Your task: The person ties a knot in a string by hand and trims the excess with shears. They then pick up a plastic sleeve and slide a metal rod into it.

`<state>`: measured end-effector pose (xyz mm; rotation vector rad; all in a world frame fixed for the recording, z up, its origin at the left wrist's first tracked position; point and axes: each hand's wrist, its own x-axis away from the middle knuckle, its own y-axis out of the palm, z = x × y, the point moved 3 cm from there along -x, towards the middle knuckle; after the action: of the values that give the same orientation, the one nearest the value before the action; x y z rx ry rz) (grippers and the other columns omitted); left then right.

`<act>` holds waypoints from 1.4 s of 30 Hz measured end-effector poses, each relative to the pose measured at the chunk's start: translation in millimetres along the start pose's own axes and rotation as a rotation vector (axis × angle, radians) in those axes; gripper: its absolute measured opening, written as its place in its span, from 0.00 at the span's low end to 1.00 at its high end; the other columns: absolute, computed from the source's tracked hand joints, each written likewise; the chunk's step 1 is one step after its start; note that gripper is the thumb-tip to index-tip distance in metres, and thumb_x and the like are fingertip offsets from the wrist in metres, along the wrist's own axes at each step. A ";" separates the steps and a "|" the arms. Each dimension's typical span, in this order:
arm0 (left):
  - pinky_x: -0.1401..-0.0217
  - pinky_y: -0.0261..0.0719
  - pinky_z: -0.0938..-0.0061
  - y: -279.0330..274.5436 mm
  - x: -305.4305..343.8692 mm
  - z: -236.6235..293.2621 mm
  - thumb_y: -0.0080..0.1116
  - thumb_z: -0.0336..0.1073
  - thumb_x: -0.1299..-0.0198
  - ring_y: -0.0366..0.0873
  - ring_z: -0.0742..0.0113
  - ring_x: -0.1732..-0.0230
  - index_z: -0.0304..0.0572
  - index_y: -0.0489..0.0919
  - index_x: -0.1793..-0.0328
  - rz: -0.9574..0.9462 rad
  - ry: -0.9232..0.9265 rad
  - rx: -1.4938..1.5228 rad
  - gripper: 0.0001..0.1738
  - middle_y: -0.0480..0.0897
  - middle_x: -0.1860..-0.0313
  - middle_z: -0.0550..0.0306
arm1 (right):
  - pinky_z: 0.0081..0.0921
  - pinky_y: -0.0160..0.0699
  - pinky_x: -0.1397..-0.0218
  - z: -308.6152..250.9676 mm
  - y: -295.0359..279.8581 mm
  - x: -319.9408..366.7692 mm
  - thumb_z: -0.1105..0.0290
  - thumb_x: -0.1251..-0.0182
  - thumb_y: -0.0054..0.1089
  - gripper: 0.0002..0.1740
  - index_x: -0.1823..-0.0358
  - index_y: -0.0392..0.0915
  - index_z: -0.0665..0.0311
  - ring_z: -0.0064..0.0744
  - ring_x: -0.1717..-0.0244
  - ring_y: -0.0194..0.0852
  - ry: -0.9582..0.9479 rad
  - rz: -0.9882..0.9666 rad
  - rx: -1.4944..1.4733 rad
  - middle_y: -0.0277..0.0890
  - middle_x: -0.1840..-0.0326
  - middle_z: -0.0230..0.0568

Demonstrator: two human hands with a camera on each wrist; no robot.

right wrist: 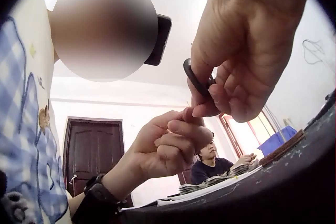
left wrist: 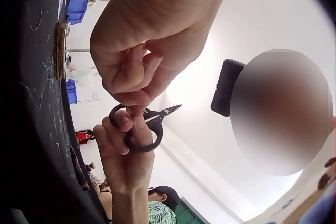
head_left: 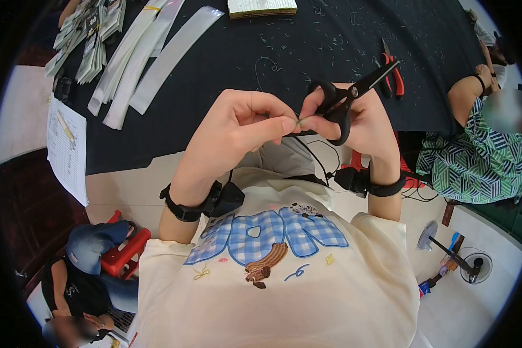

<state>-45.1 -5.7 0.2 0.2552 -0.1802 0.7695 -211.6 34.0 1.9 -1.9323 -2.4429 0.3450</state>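
My left hand (head_left: 229, 130) and right hand (head_left: 368, 124) meet fingertip to fingertip over the front edge of the table. Between thumb and forefinger, each hand pinches a fine green thread (head_left: 298, 122); most of it is hidden by the fingertips. Black-handled scissors (head_left: 355, 91) hang on my right hand, thumb and fingers through the loops, blades pointing away to the upper right. The left wrist view shows the scissors (left wrist: 156, 120) with their blades nearly together. In the right wrist view, one black loop shows around the right hand's finger.
Red-handled pliers (head_left: 395, 75) lie on the black cloth (head_left: 330, 52) beyond my right hand. Thread scraps are strewn about. Long clear plastic sleeves (head_left: 174, 61), bundled packets (head_left: 93, 43) and a written sheet (head_left: 66, 148) are at left. A corrugated block (head_left: 262, 8) sits at the far edge.
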 end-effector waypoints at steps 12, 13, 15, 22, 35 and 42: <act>0.83 0.52 0.90 -3.5 -3.8 -2.4 0.57 0.32 0.47 0.65 0.86 0.79 0.35 0.81 0.67 0.243 0.182 -0.068 0.07 0.78 0.76 0.63 | 0.28 0.74 0.63 19.1 -54.8 1.9 0.71 0.49 0.63 0.13 0.64 0.76 0.74 0.42 0.69 0.78 0.277 0.456 0.968 0.76 0.72 0.53; 0.82 0.53 0.90 -3.3 -3.6 -1.6 0.57 0.32 0.47 0.67 0.86 0.78 0.35 0.81 0.67 0.257 0.175 -0.078 0.07 0.79 0.75 0.64 | 0.28 0.74 0.63 24.1 -55.2 2.5 0.71 0.49 0.63 0.13 0.64 0.76 0.74 0.42 0.69 0.78 0.270 0.461 0.972 0.76 0.72 0.53; 0.82 0.54 0.90 -3.3 -5.3 -2.4 0.57 0.32 0.46 0.67 0.86 0.78 0.35 0.81 0.68 0.267 0.166 -0.105 0.07 0.79 0.75 0.63 | 0.36 0.74 0.59 28.9 -58.7 2.4 0.72 0.49 0.62 0.14 0.64 0.76 0.74 0.52 0.64 0.75 0.267 0.493 1.010 0.76 0.69 0.54; 0.75 0.63 0.88 -0.5 -18.2 -8.8 0.56 0.30 0.45 0.68 0.83 0.77 0.32 0.80 0.68 0.324 0.202 -0.193 0.07 0.79 0.76 0.62 | 0.38 0.73 0.58 13.1 -57.1 -2.9 0.75 0.47 0.59 0.11 0.62 0.75 0.73 0.52 0.62 0.75 0.300 0.487 1.077 0.75 0.68 0.56; 0.72 0.67 0.87 0.8 -19.8 -7.6 0.55 0.29 0.44 0.69 0.81 0.75 0.32 0.80 0.67 0.354 0.261 -0.112 0.06 0.79 0.74 0.59 | 0.35 0.69 0.56 39.4 -89.5 24.4 0.65 0.44 0.59 0.11 0.68 0.74 0.67 0.45 0.59 0.67 0.313 0.837 1.366 0.71 0.64 0.45; 0.78 0.60 0.90 5.1 -19.4 -8.4 0.56 0.29 0.44 0.67 0.85 0.78 0.31 0.79 0.67 0.377 0.268 -0.157 0.06 0.76 0.76 0.62 | 0.35 0.70 0.59 51.3 -105.6 34.5 0.67 0.43 0.57 0.10 0.67 0.74 0.68 0.43 0.64 0.70 0.340 0.774 1.352 0.71 0.66 0.47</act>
<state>-61.8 -12.5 -11.9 -0.0353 -0.0328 1.1482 -328.5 35.9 -34.0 -1.7646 -0.6485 1.1267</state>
